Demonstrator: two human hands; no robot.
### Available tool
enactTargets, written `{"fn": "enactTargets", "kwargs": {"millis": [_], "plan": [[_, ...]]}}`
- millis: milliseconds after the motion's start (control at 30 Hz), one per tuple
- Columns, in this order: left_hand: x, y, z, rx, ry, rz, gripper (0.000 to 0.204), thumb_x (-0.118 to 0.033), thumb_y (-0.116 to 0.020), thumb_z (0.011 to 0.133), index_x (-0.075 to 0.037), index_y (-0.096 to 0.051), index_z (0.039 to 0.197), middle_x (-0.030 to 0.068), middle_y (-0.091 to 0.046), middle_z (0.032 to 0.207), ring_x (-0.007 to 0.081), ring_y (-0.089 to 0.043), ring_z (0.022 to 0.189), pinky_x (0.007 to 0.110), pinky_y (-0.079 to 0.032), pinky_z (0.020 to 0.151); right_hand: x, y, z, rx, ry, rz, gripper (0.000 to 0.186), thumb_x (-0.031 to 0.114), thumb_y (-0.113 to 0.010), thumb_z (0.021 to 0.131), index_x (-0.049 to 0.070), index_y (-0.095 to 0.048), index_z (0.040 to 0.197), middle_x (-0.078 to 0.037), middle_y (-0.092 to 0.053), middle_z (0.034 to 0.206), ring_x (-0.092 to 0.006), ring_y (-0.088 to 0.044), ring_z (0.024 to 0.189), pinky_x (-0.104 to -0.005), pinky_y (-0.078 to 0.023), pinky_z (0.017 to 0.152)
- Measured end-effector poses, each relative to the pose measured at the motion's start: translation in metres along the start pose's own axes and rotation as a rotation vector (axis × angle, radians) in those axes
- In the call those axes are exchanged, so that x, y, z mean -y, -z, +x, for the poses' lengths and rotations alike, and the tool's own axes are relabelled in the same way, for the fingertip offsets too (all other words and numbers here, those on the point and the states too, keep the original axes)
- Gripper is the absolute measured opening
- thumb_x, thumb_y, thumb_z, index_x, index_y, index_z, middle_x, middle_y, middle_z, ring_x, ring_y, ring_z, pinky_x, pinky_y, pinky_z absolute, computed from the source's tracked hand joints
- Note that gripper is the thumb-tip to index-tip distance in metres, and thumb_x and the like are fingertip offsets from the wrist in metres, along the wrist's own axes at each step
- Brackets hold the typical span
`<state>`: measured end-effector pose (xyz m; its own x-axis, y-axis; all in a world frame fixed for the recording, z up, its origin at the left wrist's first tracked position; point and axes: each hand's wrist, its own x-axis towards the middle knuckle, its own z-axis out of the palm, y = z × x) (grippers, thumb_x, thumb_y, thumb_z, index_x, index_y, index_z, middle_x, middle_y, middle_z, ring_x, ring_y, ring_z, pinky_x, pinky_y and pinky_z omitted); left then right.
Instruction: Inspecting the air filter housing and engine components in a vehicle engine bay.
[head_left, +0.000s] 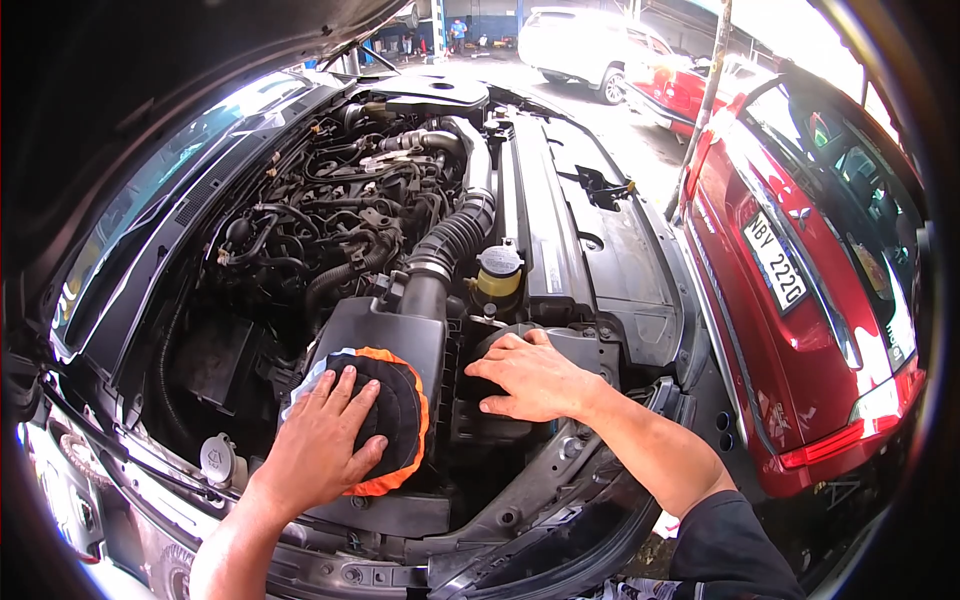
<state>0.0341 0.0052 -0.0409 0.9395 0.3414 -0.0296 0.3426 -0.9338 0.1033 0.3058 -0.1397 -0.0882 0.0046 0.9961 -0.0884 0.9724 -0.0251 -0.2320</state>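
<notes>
My left hand (325,430) lies flat, fingers spread, on a round black cloth pad (400,415) with an orange edge. A bit of light blue shows at the pad's left side. Beneath the pad is the black plastic air filter box (385,335), joined to a ribbed intake hose (455,235). To the right, my right hand (535,375) is palm down over a dark part beside the box. Its fingers are loosely bent and apart, with nothing seen in them. Whether its fingertips touch that part, I cannot tell.
The raised hood (150,90) hangs over the upper left. Ahead lies the engine (340,190). A yellowish reservoir with a black cap (500,265) stands beyond my right hand; a white-capped filler (218,458) sits at lower left. A red car (800,330) is parked close on the right.
</notes>
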Motion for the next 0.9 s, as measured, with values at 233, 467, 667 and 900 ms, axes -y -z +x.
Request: {"fn": "enactTargets", "kwargs": {"millis": [233, 467, 667, 900], "plan": [[-0.0009, 0.0006, -0.0007, 0.003, 0.002, -0.007, 0.064, -0.045, -0.050, 0.099, -0.004, -0.044, 0.147, 0.0286, -0.040, 0.151, 0.0477, -0.035, 0.142, 0.055, -0.030, 0.115, 0.0008, 0.0005, -0.0001, 0.005, -0.002, -0.005, 0.054, 0.042, -0.064, 0.093, 0.011, -0.057, 0.136, -0.008, -0.063, 0.127, -0.0257, -0.047, 0.133, -0.0533, -0.029, 0.108], [-0.0010, 0.0014, -0.0009, 0.010, 0.001, -0.001, 0.064, -0.045, -0.050, 0.099, -0.004, -0.044, 0.148, 0.0287, -0.040, 0.152, 0.0479, -0.035, 0.142, 0.055, -0.030, 0.116, 0.0005, 0.0000, 0.0003, -0.003, 0.003, -0.009, 0.054, 0.042, -0.065, 0.092, 0.011, -0.058, 0.135, -0.008, -0.063, 0.127, -0.0250, -0.047, 0.132, -0.0524, -0.030, 0.108], [-0.0009, 0.0012, -0.0007, 0.011, 0.002, -0.009, 0.064, -0.045, -0.050, 0.099, -0.004, -0.044, 0.147, 0.0290, -0.039, 0.152, 0.0479, -0.035, 0.142, 0.055, -0.030, 0.116, 0.0015, 0.0015, -0.0002, 0.005, 0.000, -0.006, 0.054, 0.042, -0.065, 0.092, 0.011, -0.058, 0.136, -0.008, -0.063, 0.127, -0.0249, -0.047, 0.133, -0.0520, -0.030, 0.108], [-0.0010, 0.0015, -0.0010, 0.007, -0.001, -0.004, 0.064, -0.044, -0.052, 0.098, -0.003, -0.044, 0.147, 0.0290, -0.040, 0.151, 0.0480, -0.036, 0.141, 0.055, -0.031, 0.115, 0.0020, 0.0017, 0.0000, 0.010, 0.000, -0.017, 0.054, 0.042, -0.064, 0.093, 0.012, -0.057, 0.136, -0.008, -0.063, 0.128, -0.0256, -0.047, 0.133, -0.0530, -0.030, 0.108]]}}
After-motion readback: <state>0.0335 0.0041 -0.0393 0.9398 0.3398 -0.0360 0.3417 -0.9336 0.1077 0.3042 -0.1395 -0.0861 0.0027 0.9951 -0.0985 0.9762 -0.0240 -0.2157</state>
